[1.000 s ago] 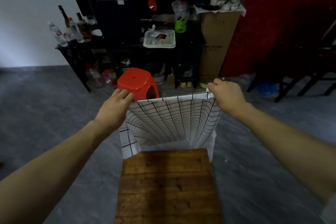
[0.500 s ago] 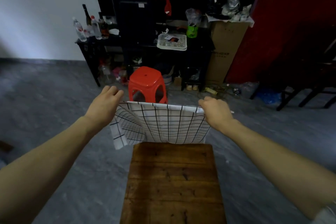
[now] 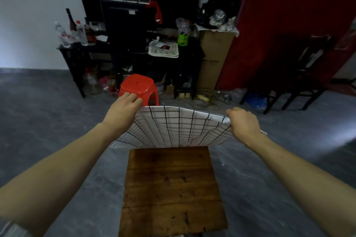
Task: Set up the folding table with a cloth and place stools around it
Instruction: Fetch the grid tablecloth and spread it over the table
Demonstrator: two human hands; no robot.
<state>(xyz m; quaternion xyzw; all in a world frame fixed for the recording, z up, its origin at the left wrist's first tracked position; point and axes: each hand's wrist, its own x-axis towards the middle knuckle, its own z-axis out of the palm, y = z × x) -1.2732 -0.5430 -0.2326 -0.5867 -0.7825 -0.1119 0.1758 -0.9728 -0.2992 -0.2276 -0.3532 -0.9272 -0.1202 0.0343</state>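
Observation:
A white cloth with a black grid (image 3: 173,129) hangs spread in the air just beyond the far edge of the brown wooden folding table (image 3: 171,188). My left hand (image 3: 123,110) pinches its far left corner and my right hand (image 3: 244,123) grips its far right corner. The cloth's near edge droops behind the table's far edge. Behind the cloth a red plastic stool (image 3: 139,87) stands on the grey floor, its lower part hidden by my left hand and the cloth.
A black sideboard (image 3: 123,50) against the far wall carries bottles, a dark monitor and a white tray. A tall cardboard box (image 3: 213,59) stands beside it. Dark wooden chairs (image 3: 296,75) stand at the right by a red wall. Cables and clutter lie on the floor.
Both hands have lowered and drawn the cloth flatter, spreading it wider just beyond the table's far edge. The camera has tilted up slightly.

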